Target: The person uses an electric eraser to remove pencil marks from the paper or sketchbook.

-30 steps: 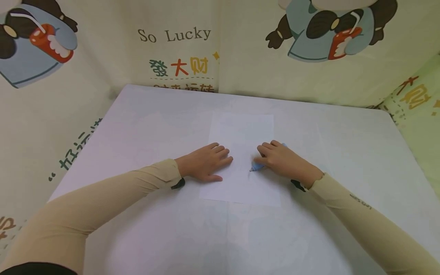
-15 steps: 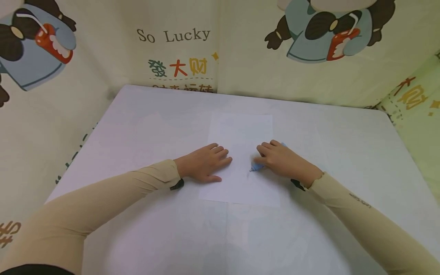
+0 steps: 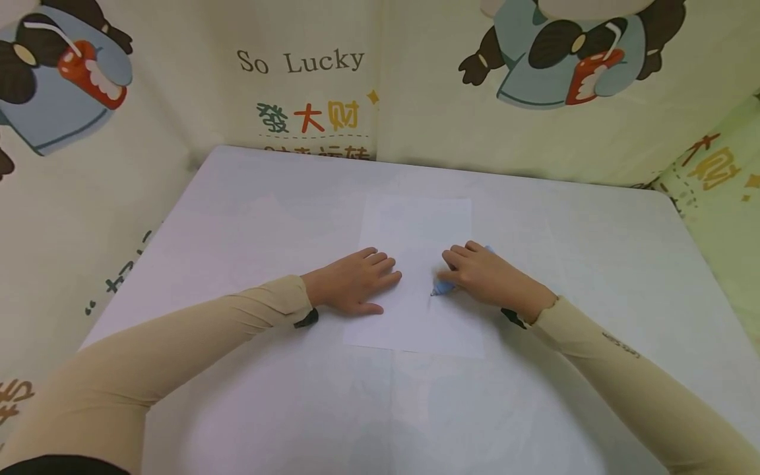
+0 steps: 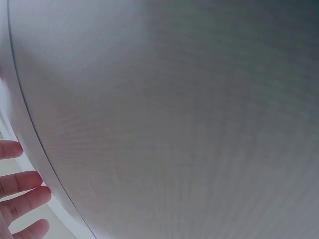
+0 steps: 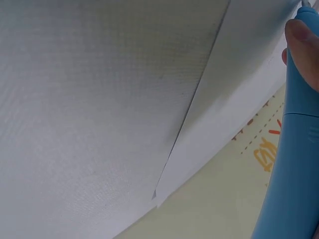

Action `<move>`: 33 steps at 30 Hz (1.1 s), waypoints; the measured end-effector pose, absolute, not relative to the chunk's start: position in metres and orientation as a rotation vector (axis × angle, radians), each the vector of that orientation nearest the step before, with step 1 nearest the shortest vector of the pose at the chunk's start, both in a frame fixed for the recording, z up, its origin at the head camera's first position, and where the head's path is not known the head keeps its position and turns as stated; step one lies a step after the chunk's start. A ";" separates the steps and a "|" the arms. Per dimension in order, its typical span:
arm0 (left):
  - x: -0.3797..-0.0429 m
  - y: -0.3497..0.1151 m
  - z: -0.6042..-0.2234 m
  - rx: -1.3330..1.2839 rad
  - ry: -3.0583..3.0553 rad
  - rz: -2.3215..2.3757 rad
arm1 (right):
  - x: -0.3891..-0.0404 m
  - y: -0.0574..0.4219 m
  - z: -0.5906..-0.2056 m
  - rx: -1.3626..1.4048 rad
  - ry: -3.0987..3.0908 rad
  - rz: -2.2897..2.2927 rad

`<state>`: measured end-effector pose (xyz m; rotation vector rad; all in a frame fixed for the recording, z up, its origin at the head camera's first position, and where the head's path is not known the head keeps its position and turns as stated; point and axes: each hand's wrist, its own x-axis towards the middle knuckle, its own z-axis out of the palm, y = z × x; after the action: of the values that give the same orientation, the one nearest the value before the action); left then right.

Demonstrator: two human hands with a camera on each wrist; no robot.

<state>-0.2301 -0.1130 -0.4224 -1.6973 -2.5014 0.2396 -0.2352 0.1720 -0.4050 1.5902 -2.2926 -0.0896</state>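
A sheet of white paper [image 3: 410, 333] lies on the white table. My left hand [image 3: 356, 284] rests flat on its left part, fingers spread; in the left wrist view several fingertips [image 4: 30, 199] show at the lower left. On the paper's right side, my right hand [image 3: 483, 274] grips a thick blue pen-shaped tool [image 5: 294, 149] between thumb and fingers. The narrow tip of the tool points down at the paper, beside a short faint grey line [image 3: 430, 303]. Whether the tip touches the paper is too small to tell. The palm hides most of the tool in the head view.
The white table [image 3: 267, 396] spreads out around the paper. Behind it and at both sides hangs a cream curtain [image 3: 427, 125] with printed cartoon figures and lettering. A dark strap piece [image 3: 306, 318] shows under the left wrist, another [image 3: 513, 318] under the right.
The head view sways slightly. My left hand stays in place on the paper. The right hand with the blue pen-shaped tool shifts only very slightly to the left.
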 end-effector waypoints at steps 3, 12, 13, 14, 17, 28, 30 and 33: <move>-0.230 -0.112 -0.422 -1.697 -2.508 0.244 | -0.235 0.172 -0.405 1.593 -2.294 -0.077; -0.228 -0.109 -0.421 -1.697 -2.526 0.238 | -0.237 0.173 -0.407 1.585 -2.289 -0.081; -0.228 -0.109 -0.421 -1.695 -2.524 0.238 | -0.237 0.174 -0.407 1.586 -2.285 -0.081; -0.228 -0.109 -0.421 -1.694 -2.523 0.238 | -0.236 0.175 -0.407 1.587 -2.282 -0.082; -0.228 -0.108 -0.421 -1.691 -2.518 0.243 | -0.235 0.178 -0.408 1.588 -2.276 -0.086; -0.228 -0.108 -0.421 -1.689 -2.548 0.266 | -0.236 0.174 -0.407 1.596 -2.273 -0.069; -0.228 -0.108 -0.421 -1.691 -2.548 0.262 | -0.236 0.173 -0.408 1.595 -2.271 -0.071; -0.227 -0.108 -0.421 -1.692 -2.541 0.252 | -0.235 0.174 -0.408 1.597 -2.276 -0.080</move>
<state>-0.2272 -0.1084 -0.4212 -1.6924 -2.5409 0.2523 -0.2354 0.1742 -0.4080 1.5966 -2.2756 -0.0803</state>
